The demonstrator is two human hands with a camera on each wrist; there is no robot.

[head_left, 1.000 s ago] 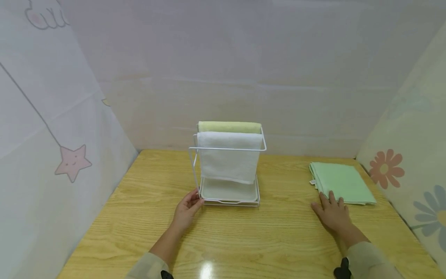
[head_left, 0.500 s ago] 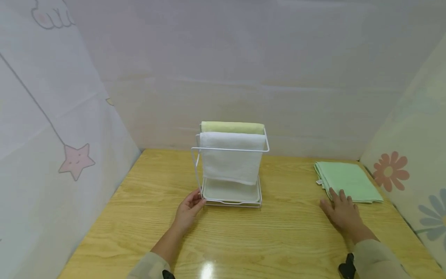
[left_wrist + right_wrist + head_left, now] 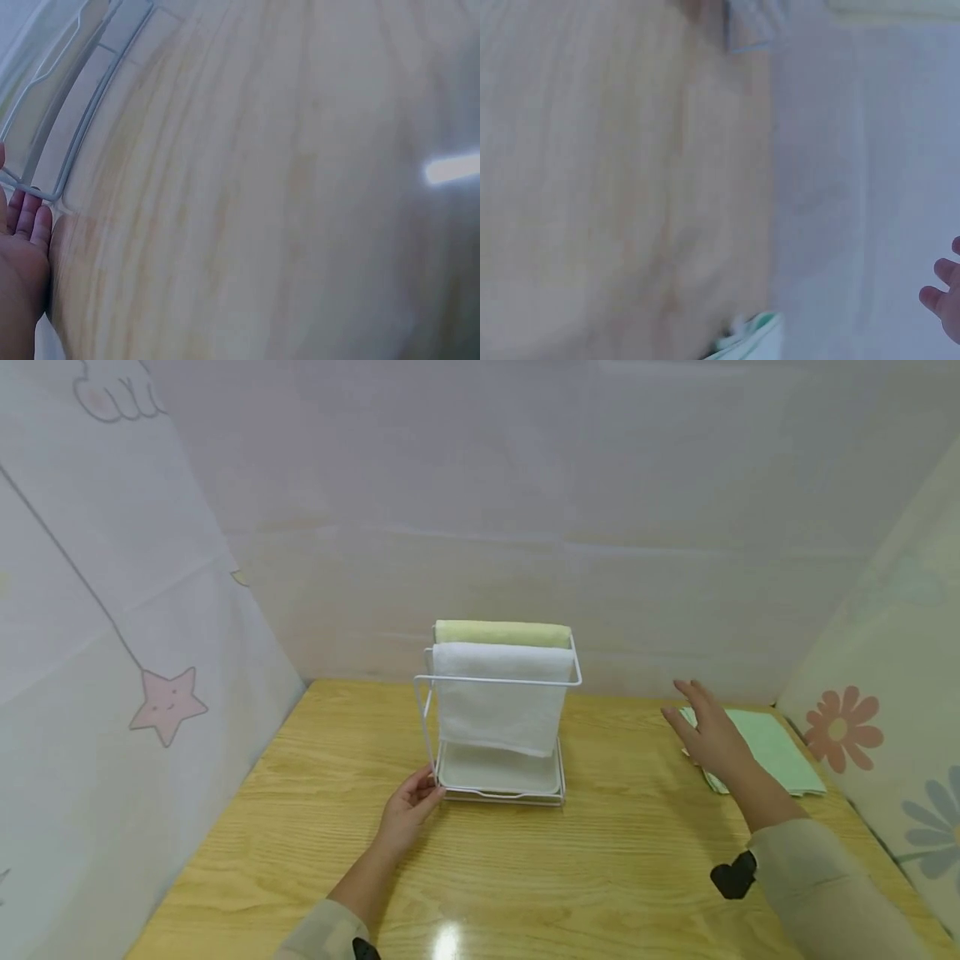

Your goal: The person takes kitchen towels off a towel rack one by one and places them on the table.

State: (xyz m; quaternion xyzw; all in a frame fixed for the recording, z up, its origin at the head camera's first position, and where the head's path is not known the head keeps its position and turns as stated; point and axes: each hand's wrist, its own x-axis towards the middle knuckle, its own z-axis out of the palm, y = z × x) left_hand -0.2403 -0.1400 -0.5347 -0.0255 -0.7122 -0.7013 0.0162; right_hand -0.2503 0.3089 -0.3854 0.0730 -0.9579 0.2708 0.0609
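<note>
A white wire rack [image 3: 495,680] stands at mid-table with a pale tray [image 3: 498,768] in its base. Over its bars hang a white towel [image 3: 498,714] and, behind that, a yellow towel [image 3: 502,633]. My left hand [image 3: 403,814] grips the rack's lower front left corner between thumb and fingers; the left wrist view shows fingers [image 3: 26,217] at the wire corner. My right hand [image 3: 708,735] is raised in front of a folded green towel [image 3: 776,747], fingers spread and holding nothing. It hides part of that towel's left side.
The wooden table [image 3: 300,852] reaches back to a pale cloth wall [image 3: 495,527]. Printed cloth walls also close off the left side [image 3: 82,693] and the right side [image 3: 892,677]. The green towel lies near the table's right edge.
My right hand has lifted off the green towel's near edge and moved up and to the left. My left hand stays at the rack's corner. The head view has shifted slightly.
</note>
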